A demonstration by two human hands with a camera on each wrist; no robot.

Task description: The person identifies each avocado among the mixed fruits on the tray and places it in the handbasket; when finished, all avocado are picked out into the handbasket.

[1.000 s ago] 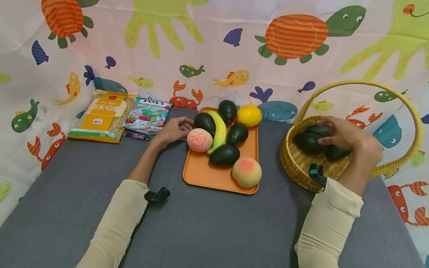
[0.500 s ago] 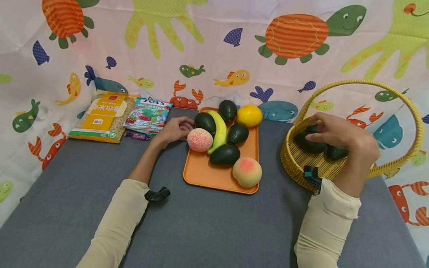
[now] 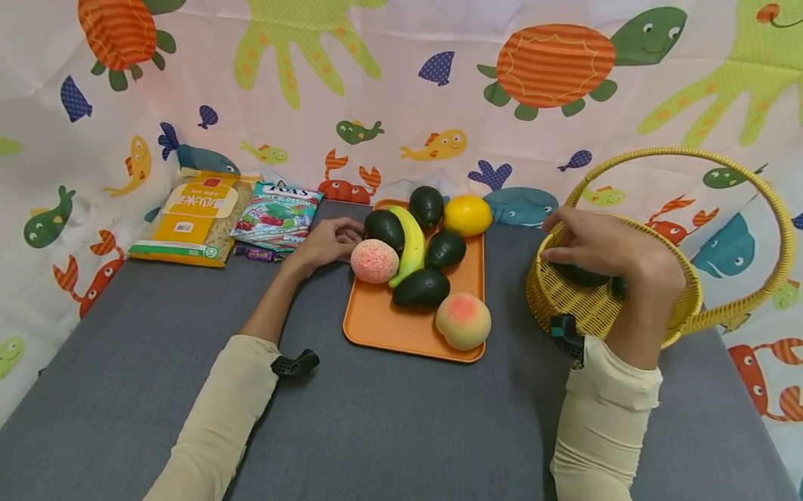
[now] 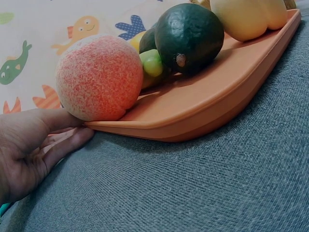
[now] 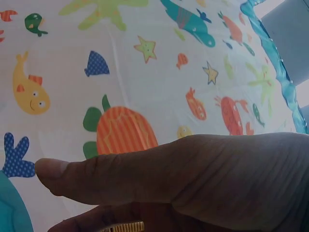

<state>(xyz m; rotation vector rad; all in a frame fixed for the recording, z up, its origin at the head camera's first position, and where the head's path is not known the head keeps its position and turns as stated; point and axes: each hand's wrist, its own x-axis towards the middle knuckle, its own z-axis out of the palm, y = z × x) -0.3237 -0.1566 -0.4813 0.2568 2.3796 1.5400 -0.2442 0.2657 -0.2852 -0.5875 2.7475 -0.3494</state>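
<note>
My left hand pinches the left rim of an orange tray; in the left wrist view the thumb and a finger meet at its edge, beside a speckled pink peach. On the tray lie a banana, a lemon, several dark avocados and a yellow-red peach. My right hand hovers over the near-left part of a yellow wicker basket, fingers loosely bent with nothing seen in them. Under it, partly hidden avocados sit in the basket.
Left of the tray stand a yellow grain bag and a green candy bag, with a small purple wrapper in front. The basket's tall handle arches up at the right. A printed cloth hangs behind the grey table.
My right hand has moved left across the basket, away from the avocados in it, toward the basket's left rim. My left hand and the tray have stayed in place.
</note>
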